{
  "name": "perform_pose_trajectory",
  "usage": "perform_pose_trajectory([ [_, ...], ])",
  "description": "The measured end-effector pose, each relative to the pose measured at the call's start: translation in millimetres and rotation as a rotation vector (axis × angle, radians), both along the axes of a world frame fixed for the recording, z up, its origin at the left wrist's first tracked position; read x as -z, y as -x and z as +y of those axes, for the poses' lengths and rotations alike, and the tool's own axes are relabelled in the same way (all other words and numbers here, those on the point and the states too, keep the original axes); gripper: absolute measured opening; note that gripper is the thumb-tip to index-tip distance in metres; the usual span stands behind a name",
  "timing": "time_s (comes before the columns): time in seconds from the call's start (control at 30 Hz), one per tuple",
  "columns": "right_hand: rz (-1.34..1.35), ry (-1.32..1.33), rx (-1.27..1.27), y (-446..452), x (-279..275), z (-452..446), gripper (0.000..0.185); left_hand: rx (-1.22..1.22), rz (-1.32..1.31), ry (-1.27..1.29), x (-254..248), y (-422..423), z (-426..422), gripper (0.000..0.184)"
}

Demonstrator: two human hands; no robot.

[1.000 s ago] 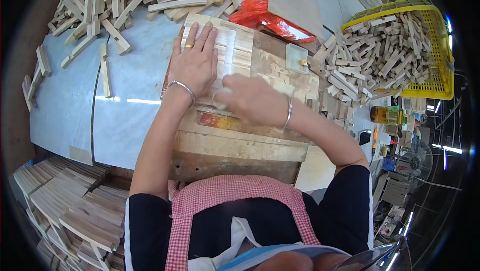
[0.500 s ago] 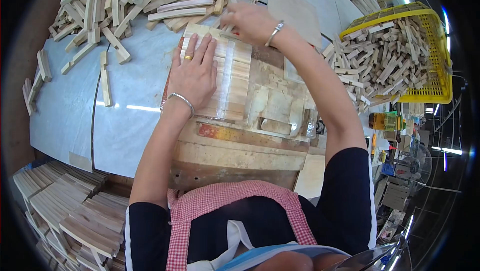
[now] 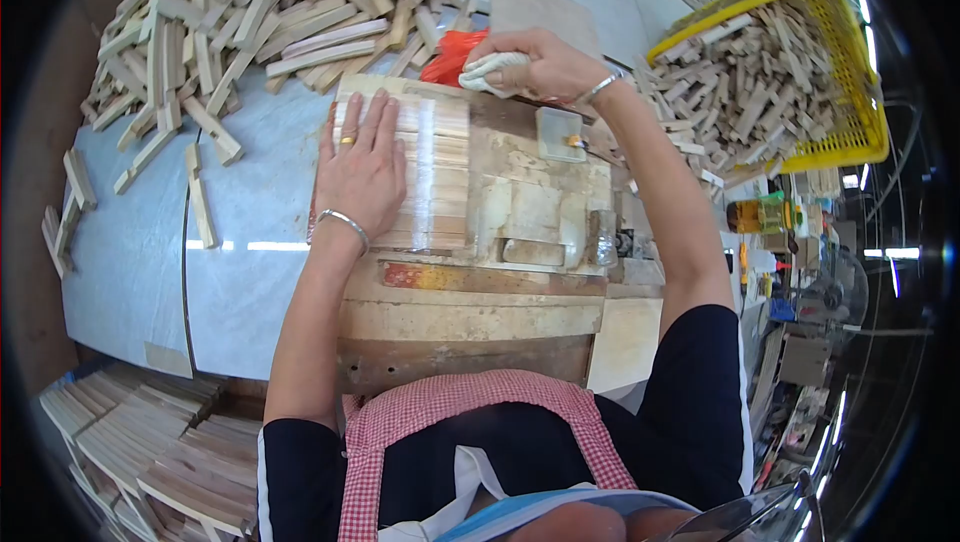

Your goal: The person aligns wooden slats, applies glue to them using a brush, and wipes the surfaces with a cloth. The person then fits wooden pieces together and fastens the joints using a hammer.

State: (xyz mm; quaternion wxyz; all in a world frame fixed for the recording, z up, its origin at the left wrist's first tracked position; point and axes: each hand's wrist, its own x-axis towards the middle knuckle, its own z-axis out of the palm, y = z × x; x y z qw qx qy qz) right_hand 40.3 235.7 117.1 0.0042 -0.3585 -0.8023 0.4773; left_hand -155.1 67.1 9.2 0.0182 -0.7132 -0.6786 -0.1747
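Note:
My left hand (image 3: 360,167) lies flat with fingers stretched on a panel of joined wood strips (image 3: 445,172), near its left side. A clear shiny strip of tape (image 3: 424,177) runs lengthwise down the panel, right of that hand. My right hand (image 3: 535,64) is closed round a crumpled white cloth (image 3: 494,72), beyond the panel's upper right corner. Beside the cloth lies a red plastic bag (image 3: 452,54), partly hidden by it. The panel rests on a stained wooden work board (image 3: 500,314).
Loose notched wood pieces (image 3: 250,22) are heaped at the back left. A yellow basket (image 3: 850,142) full of small wood pieces stands at the right. A small clear box (image 3: 560,134) sits on the board. Curved wooden parts (image 3: 140,442) are stacked at the lower left.
My right hand has moved from over the panel to the red bag at the back, and the white cloth now shows in it. My left hand stays on the panel. The view has shifted slightly.

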Motion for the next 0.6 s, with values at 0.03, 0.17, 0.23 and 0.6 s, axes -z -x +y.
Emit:
perform_pose_trajectory([
  [0.03,-0.003,-0.017,0.023,-13.9,-3.7,-6.9,0.027,-0.006,0.002,-0.004,-0.2,-0.1,0.1,0.047],
  [0.17,0.167,-0.001,0.259,-73.6,-12.3,-61.0,0.033,-0.006,0.040,0.029,2.6,0.7,2.4,0.047],
  [0.23,0.358,0.085,0.498,-113.5,-14.2,-105.9,0.032,-0.026,0.091,0.044,10.2,1.8,5.9,0.047],
  [0.6,0.758,0.261,1.545,-302.3,53.5,-337.8,0.034,0.139,0.128,-0.119,51.7,45.6,30.2,0.047],
])
